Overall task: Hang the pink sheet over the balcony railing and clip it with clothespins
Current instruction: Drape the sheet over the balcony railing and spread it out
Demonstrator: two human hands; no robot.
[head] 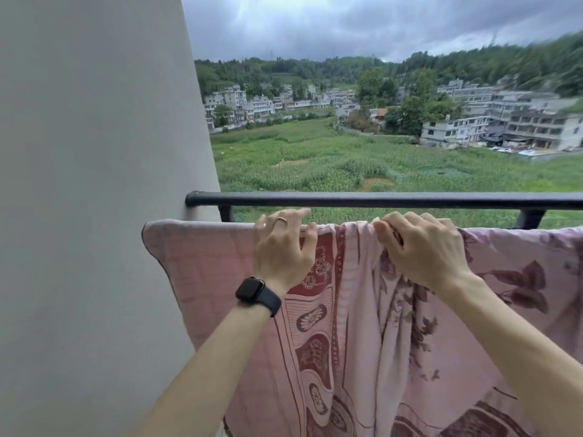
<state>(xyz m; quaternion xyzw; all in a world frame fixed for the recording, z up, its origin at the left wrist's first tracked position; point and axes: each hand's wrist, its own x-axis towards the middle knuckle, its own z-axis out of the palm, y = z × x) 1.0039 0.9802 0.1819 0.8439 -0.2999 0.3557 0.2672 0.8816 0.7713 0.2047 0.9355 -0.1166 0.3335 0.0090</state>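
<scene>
left: wall [94,184] blocks | ahead: railing bar [378,200] | open gap between bar and sheet [214,279]

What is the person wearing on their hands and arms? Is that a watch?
Yes. A black smartwatch with a squarish face and a dark band sits at the wrist of the left hand. That hand also has a thin ring on one finger. The right hand shows no ring or watch. The left arm and right arm have no sleeves in view.
</scene>
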